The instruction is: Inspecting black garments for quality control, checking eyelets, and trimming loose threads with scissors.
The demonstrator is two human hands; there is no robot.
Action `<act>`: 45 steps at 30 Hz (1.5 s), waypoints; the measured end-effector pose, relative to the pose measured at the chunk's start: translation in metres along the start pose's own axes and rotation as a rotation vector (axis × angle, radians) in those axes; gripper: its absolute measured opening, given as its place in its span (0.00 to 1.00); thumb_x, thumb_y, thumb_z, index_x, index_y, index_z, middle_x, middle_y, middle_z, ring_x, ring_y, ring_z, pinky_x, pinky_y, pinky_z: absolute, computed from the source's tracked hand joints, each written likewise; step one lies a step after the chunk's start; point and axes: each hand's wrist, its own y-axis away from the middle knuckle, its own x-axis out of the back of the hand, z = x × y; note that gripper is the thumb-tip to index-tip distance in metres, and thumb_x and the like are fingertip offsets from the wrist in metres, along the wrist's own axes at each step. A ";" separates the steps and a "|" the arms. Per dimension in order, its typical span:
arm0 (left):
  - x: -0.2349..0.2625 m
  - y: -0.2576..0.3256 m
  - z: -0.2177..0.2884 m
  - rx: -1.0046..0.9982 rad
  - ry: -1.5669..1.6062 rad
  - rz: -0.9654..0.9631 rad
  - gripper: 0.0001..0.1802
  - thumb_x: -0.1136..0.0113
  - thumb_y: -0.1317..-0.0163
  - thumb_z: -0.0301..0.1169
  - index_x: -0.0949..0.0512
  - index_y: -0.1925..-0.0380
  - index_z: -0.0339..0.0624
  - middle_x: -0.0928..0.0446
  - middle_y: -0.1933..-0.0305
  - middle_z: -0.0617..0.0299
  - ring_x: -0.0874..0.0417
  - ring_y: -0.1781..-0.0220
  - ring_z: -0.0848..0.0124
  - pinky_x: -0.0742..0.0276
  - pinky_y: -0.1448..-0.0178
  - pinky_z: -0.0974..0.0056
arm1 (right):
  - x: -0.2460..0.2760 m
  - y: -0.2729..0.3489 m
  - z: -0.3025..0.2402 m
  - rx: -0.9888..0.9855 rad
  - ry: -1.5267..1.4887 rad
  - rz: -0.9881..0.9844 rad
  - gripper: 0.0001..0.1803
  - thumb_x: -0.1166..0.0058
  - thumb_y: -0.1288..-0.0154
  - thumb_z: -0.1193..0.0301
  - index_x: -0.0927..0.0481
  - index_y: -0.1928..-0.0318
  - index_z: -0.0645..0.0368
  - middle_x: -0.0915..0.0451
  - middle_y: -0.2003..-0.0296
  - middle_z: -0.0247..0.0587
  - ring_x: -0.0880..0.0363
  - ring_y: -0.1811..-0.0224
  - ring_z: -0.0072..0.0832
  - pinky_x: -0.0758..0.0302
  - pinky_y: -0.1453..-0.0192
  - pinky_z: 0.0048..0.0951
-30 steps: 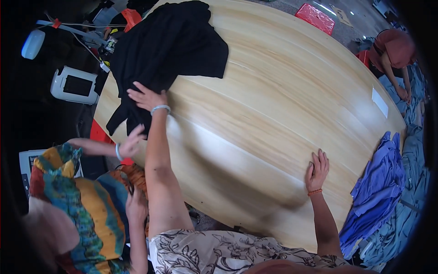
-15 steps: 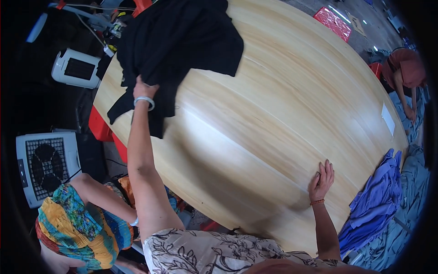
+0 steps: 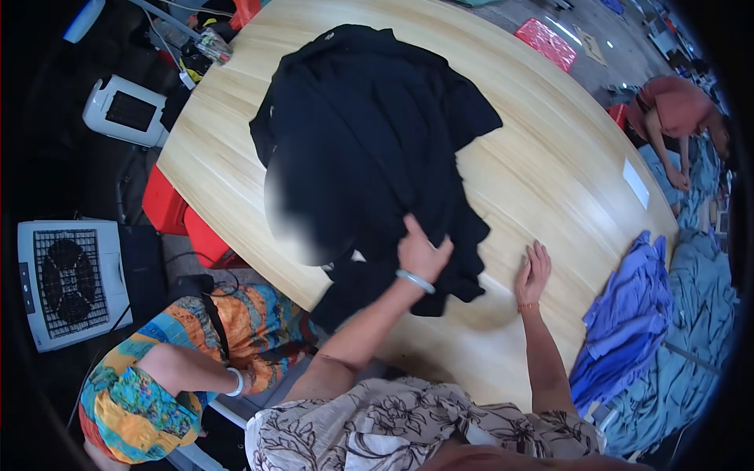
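A black shirt [image 3: 369, 133] lies loosely spread and creased on the light wood table [image 3: 314, 47]. My left hand [image 3: 424, 253], with a pale bangle at the wrist, is closed on the cloth near the shirt's near end. Some folds beside and below that hand hang in an uneven edge. My right hand [image 3: 533, 273] rests on the bare tabletop to the right of the shirt, fingers stretched out and holding nothing. Part of the shirt's left side is blurred.
Purple-blue cloth [image 3: 628, 306] is heaped at the table's right edge, beside grey-green cloth [image 3: 679, 337]. A white paper [image 3: 636, 184] lies near that edge. Another person in patterned clothes [image 3: 149, 385] sits at left. A co-worker [image 3: 675, 110] bends over cloth at far right. Red stools [image 3: 208, 235] stand at left.
My left hand has pulled the black shirt from the far left toward me and to the right, onto the table's middle. My right hand stays flat on the table. The view has shifted slightly.
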 end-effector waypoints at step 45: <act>-0.255 0.249 0.005 -0.641 -0.136 -0.567 0.30 0.29 0.51 0.41 0.28 0.67 0.18 0.20 0.66 0.41 0.19 0.63 0.54 0.26 0.58 0.60 | 0.222 0.331 0.182 -0.412 0.045 0.533 0.15 0.39 0.49 0.68 0.20 0.59 0.54 0.20 0.59 0.39 0.24 0.52 0.41 0.31 0.48 0.42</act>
